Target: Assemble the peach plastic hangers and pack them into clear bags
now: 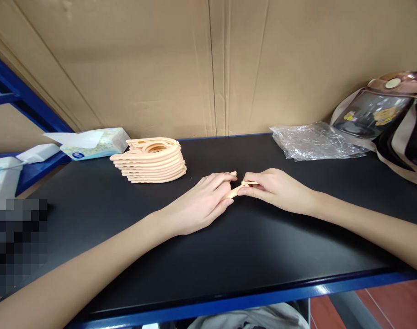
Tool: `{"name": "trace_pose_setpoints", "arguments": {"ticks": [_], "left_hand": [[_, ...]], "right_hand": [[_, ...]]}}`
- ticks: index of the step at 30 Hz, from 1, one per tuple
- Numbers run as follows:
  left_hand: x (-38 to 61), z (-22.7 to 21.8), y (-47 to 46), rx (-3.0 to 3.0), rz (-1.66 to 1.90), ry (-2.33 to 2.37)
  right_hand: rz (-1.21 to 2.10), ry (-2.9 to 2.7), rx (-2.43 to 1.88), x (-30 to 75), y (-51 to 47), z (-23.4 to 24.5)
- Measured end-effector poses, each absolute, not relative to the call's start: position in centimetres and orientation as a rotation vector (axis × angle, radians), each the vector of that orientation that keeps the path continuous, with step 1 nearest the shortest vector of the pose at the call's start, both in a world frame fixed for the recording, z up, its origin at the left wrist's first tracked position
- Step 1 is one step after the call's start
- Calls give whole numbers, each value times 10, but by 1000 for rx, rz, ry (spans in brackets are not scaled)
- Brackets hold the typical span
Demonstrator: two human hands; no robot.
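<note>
Both hands meet over the middle of the black tabletop, on a small cream plastic piece (233, 192). My left hand (205, 201) is closed round its left part, and the palm and fingers hide much of it. At the right end, my right hand (275, 189) pinches the piece between thumb and fingers, where a thin cream strip shows by the fingertips. The full shape of the piece is hidden. Beyond my left hand stands a neat stack of cream curved plastic pieces (153, 162), with a looped opening in the top one.
A tissue pack (95, 144) lies at the back left, beside a blue metal frame (40, 107). At the back right are a crumpled clear plastic bag (314, 141) and a strapped water bottle (376, 109). Cardboard (143, 68) walls off the rear of the black table (195, 269).
</note>
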State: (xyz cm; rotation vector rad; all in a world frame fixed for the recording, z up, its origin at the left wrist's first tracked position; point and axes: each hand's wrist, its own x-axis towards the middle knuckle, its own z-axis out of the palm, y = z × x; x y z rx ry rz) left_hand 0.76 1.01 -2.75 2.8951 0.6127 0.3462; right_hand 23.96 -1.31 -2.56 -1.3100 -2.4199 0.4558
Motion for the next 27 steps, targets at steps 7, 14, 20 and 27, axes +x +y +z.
{"name": "trace_pose_setpoints", "arguments": {"ticks": [7,14,20,27], "left_hand": [[8,-27,9,2902,338,602],[6,-26,10,2848,364,573],[6,-25,11,2805,357,545],[6,-21,10,2747,341,561]], "right_hand": [[552,-2429,-1202,240,-13,-25],[362,-2479,-1261,242,-13,-25],[0,-2529,-1203,242,-14,-29],[-310,-2512,-1122,241,-14,-31]]}}
